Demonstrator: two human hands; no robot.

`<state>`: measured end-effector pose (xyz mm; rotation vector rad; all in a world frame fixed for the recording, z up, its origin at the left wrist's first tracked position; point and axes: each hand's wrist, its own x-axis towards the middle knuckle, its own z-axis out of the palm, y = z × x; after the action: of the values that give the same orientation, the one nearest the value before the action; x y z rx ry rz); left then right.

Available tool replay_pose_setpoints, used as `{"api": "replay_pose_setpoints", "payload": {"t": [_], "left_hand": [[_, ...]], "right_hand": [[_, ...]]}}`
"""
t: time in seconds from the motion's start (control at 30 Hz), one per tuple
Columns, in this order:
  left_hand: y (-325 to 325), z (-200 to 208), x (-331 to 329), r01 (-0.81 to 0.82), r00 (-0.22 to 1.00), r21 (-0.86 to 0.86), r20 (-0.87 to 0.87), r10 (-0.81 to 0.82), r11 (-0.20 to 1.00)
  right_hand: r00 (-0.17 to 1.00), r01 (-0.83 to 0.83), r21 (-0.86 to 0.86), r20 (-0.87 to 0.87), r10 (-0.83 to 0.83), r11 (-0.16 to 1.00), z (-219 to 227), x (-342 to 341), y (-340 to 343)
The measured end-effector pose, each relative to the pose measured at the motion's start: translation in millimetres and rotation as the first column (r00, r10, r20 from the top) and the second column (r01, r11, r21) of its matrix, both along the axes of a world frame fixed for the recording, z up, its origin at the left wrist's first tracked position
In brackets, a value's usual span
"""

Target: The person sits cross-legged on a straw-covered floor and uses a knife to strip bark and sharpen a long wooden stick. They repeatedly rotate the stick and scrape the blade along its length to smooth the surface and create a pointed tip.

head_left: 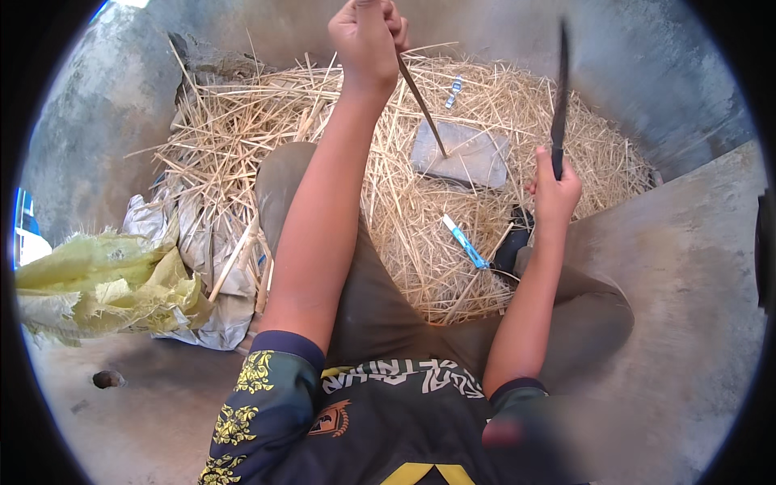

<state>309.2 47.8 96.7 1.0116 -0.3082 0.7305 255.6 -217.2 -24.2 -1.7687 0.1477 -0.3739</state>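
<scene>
My left hand (368,40) is raised at the top middle, its fingers wrapped round a thin brown stick (420,103). The stick slants down, and its lower tip meets a flat grey block (473,158) lying on the straw. To the right, my right hand (554,190) grips a knife (559,101) by its black handle. The long dark blade points upward, apart from the stick and the block.
Cut straw (404,267) covers the floor around my bent legs. A slim blue-and-white object (465,242) and a small watch-like item (454,91) lie on it. At the left is a torn yellow sack (121,283). Grey walls (671,65) curve behind.
</scene>
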Motion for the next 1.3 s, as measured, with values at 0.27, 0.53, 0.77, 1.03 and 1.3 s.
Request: {"api": "replay_pose_setpoints", "payload": {"t": [0.27,0.53,0.77,1.03,1.3], "left_hand": [[-23.7,3.8,-0.2,0.095,0.995,0.118,0.020,-0.098,0.988],[20.2,-3.9,-2.2,-0.158,0.986,-0.041,-0.060,0.155,0.987],[18.7,1.6,-11.3,-0.101,0.995,0.059,-0.011,0.102,0.993],[-3.3,3.3,-9.1,0.052,0.998,-0.006,0.032,-0.052,0.999],[23.8,-0.2,-5.6,-0.162,0.986,-0.045,-0.041,0.161,0.986]], "right_hand": [[0.784,-0.411,-0.507,-0.621,0.009,0.758,-257.9,23.2,28.0],[0.893,-0.332,-0.536,-0.443,0.076,0.776,-173.3,62.2,15.2],[0.970,-0.181,0.008,0.165,0.177,0.984,51.3,0.0,56.8],[0.855,-0.159,-0.352,-0.517,-0.050,0.923,-292.1,-15.0,36.0],[0.986,-0.083,-0.439,-0.169,0.008,0.894,-126.3,43.2,52.0]]}}
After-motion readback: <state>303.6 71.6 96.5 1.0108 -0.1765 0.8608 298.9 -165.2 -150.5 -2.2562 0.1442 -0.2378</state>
